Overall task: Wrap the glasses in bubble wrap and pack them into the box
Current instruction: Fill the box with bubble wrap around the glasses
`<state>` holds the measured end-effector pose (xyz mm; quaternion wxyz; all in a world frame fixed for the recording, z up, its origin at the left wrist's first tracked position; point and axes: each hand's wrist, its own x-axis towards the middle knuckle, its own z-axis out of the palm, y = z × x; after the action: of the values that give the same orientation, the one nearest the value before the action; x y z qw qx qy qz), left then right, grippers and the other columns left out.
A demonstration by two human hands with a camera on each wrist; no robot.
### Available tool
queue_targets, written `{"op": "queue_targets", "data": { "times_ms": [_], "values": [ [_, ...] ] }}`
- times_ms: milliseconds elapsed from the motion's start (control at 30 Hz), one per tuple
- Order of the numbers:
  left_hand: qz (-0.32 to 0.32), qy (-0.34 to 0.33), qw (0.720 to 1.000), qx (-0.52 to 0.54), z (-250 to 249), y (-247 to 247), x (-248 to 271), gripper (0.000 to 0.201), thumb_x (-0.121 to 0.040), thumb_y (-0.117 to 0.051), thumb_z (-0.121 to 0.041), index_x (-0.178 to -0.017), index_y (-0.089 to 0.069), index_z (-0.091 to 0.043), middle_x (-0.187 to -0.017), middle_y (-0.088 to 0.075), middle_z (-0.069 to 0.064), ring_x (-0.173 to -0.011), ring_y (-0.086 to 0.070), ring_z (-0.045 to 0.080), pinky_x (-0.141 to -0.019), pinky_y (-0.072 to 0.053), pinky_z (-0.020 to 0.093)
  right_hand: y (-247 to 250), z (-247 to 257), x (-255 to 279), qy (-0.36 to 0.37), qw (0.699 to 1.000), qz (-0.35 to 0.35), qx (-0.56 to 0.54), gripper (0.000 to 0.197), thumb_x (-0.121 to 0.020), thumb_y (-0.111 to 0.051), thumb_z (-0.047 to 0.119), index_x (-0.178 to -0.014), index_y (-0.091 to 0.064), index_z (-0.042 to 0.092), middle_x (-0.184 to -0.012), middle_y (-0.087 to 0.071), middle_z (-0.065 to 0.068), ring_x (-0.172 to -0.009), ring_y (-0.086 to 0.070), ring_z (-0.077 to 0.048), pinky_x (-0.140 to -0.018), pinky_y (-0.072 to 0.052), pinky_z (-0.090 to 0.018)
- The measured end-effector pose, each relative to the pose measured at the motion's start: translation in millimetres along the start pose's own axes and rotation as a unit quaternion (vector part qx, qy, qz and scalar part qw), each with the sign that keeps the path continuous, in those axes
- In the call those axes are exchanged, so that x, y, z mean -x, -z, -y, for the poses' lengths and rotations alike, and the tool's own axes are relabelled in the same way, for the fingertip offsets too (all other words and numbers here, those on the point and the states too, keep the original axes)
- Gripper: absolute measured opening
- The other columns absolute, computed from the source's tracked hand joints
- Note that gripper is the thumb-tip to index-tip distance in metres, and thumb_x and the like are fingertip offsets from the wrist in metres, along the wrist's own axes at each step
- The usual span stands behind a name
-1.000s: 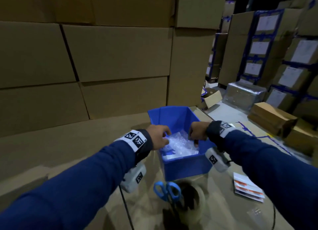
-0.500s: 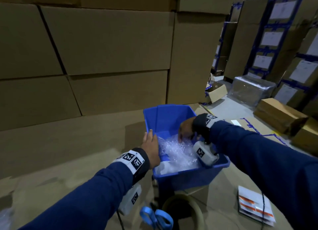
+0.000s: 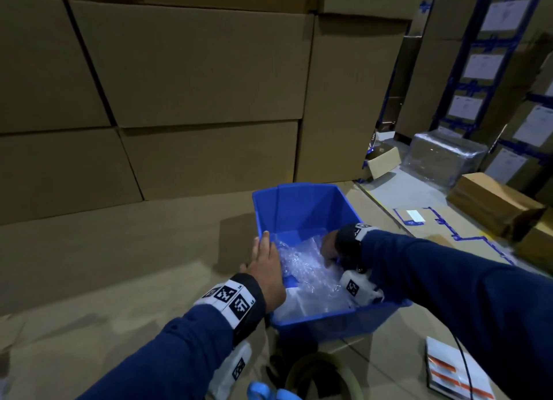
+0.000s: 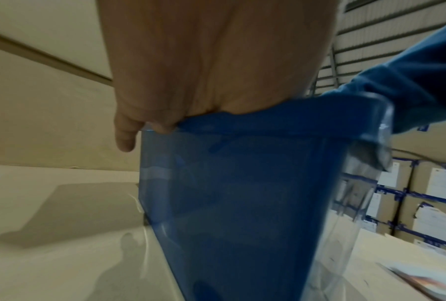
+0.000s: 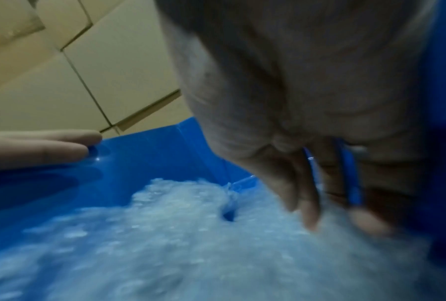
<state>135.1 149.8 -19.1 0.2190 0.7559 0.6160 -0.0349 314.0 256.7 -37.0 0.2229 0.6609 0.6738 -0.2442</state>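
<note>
Head view: the packing step looks under way, the bubble-wrapped bundle (image 3: 311,272) already lying in the blue box (image 3: 302,208) on the counter (image 3: 119,268). The left hand (image 3: 266,268) lies flat along the box's left rim, fingers straight. The right hand (image 3: 329,247) reaches inside, its loosely extended fingers (image 5: 309,211) pressing the wrap, gripping nothing. Next probably comes seating the bundle snugly, gently

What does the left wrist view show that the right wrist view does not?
Only the left wrist view shows the blue bin's outer wall and the left hand's palm on its rim. Only the right wrist view shows the bin's inside: the bubble wrap with the right hand's fingers reaching down onto it; whether they grip is unclear. Both show the bin, the left hand at its rim and stacked cardboard boxes behind.
</note>
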Motion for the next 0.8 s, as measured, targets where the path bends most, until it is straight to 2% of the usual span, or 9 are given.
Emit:
{"op": "queue_targets", "data": {
  "times_ms": [67,100,233,367,433,500,600,733,800],
  "values": [
    [-0.002,0.003,1.000,-0.006,1.6,-1.1,-1.5,0.080,-0.094,-0.045,-0.011,-0.153,0.009,-0.003,-0.159,0.029,0.005,-0.148,0.022,0.023,-0.117,-0.015,0.053,3.2,-3.3,-8.7,-0.020,0.998,-0.023,-0.047,0.044,-0.088,-0.063,0.005,-0.045,-0.058,0.007,-0.034,-0.051,0.005,-0.040,-0.048,-0.008,-0.041,-0.038,-0.015],
    [0.001,0.005,1.000,-0.005,1.8,-1.6,-2.5,0.080,-0.094,-0.046,-0.011,-0.153,0.009,-0.003,-0.159,0.029,0.005,-0.148,0.022,0.023,-0.117,-0.015,0.054,6.5,-2.5,-6.9,-0.033,0.997,-0.043,-0.062,0.045,-0.084,-0.068,0.009,-0.042,-0.053,0.012,-0.030,-0.046,0.006,-0.035,-0.043,-0.008,-0.039,-0.036,-0.017],
    [-0.001,0.001,1.000,0.007,-1.2,-0.1,-3.7,0.080,-0.095,-0.047,-0.012,-0.153,0.008,-0.003,-0.159,0.028,0.004,-0.148,0.022,0.023,-0.117,-0.015,0.053,24.4,-6.5,14.5,-0.050,0.986,-0.141,-0.079,0.025,-0.064,-0.081,0.025,-0.061,-0.061,0.010,-0.060,-0.061,-0.003,-0.059,-0.058,-0.017,-0.055,-0.048,-0.028],
    [0.006,-0.024,0.999,0.041,5.9,4.7,-9.7,0.082,-0.094,-0.055,-0.023,-0.154,-0.002,-0.007,-0.162,0.018,0.007,-0.149,0.019,0.025,-0.119,-0.013,0.053,48.5,-18.0,38.3,-0.007,0.963,-0.216,-0.161,0.019,-0.076,-0.077,0.018,-0.090,-0.069,0.008,-0.081,-0.065,-0.007,-0.070,-0.057,-0.019,-0.057,-0.046,-0.027],
    [-0.016,-0.043,0.995,0.084,5.0,13.6,-7.5,0.076,-0.091,-0.059,-0.026,-0.151,-0.017,-0.005,-0.161,-0.009,0.015,-0.150,-0.001,0.031,-0.120,-0.014,0.041,58.0,-26.1,51.3,0.009,0.933,-0.247,-0.262,0.019,-0.077,-0.076,0.012,-0.088,-0.061,0.015,-0.075,-0.060,-0.005,-0.062,-0.054,-0.019,-0.047,-0.041,-0.024],
    [-0.061,-0.056,0.986,0.146,1.9,29.4,2.2,0.064,-0.091,-0.060,-0.021,-0.144,-0.029,-0.006,-0.146,-0.041,0.015,-0.138,-0.034,0.030,-0.105,-0.027,0.023,63.9,-29.0,65.2,0.033,0.899,-0.272,-0.340,0.021,-0.078,-0.076,0.010,-0.084,-0.058,0.019,-0.070,-0.055,-0.003,-0.053,-0.049,-0.016,-0.040,-0.037,-0.018],
    [-0.114,-0.079,0.971,0.193,1.6,54.9,18.8,0.072,-0.092,-0.062,-0.017,-0.150,-0.021,-0.013,-0.138,-0.051,0.010,-0.126,-0.050,0.025,-0.083,-0.032,0.015,66.0,-20.6,94.2,0.104,0.853,-0.265,-0.438,0.020,-0.082,-0.070,0.000,-0.078,-0.057,0.014,-0.068,-0.053,-0.005,-0.048,-0.051,-0.013,-0.040,-0.040,-0.018],
    [-0.177,-0.136,0.955,0.197,11.5,72.5,48.0,0.091,-0.079,-0.072,-0.023,-0.152,-0.017,-0.025,-0.144,-0.045,0.009,-0.133,-0.043,0.026,-0.109,-0.036,0.035,62.9,6.9,141.3,0.198,0.804,-0.186,-0.529,0.006,-0.088,-0.063,-0.002,-0.086,-0.066,0.003,-0.080,-0.064,-0.010,-0.062,-0.061,-0.011,-0.055,-0.051,-0.020],
    [-0.215,-0.150,0.950,0.171,18.2,78.1,68.8,0.093,-0.078,-0.076,-0.024,-0.151,-0.018,-0.033,-0.150,-0.035,0.003,-0.137,-0.035,0.022,-0.114,-0.031,0.042,61.6,23.9,167.7,0.226,0.773,-0.145,-0.575,0.012,-0.091,-0.062,0.004,-0.098,-0.067,-0.004,-0.083,-0.068,-0.013,-0.064,-0.065,-0.015,-0.055,-0.053,-0.023]
  ]
}}
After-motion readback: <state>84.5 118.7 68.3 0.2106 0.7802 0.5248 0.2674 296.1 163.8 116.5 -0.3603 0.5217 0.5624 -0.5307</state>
